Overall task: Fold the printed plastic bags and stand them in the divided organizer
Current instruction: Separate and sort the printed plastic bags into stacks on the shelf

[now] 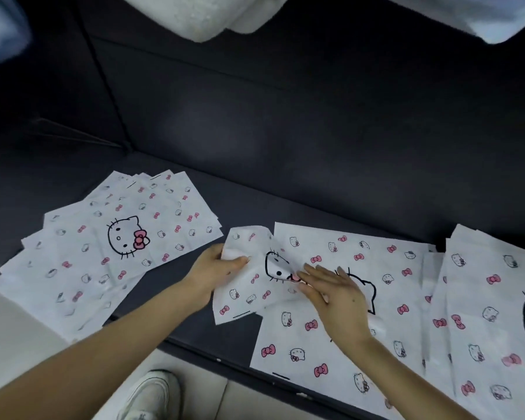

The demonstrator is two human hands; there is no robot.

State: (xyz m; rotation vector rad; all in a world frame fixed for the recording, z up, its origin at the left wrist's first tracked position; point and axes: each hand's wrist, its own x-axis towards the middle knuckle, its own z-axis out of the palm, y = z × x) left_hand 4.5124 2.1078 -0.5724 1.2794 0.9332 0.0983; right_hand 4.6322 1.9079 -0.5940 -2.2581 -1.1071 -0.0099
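The left hand (215, 269) grips the left edge of a partly folded bag (246, 286), thumb on top. The right hand (334, 295) lies flat with straight fingers, pressing the bag's folded-over part down. Under the right hand a second bag (346, 247) lies flat on the dark sofa seat (255, 192). A pile of bags (103, 237) is fanned out left of the left hand; more bags (491, 298) overlap right of the right hand. A white shoe (152, 392) shows below the left forearm.

Dim, soft light; the dark sofa (346, 116) loses detail, bar a faint sheen near centre. The white bags (406, 328) at 5 o'clock read brightest. Blur smears the 10 and 1 o'clock corners and the 8 o'clock bags; edges bow outward.
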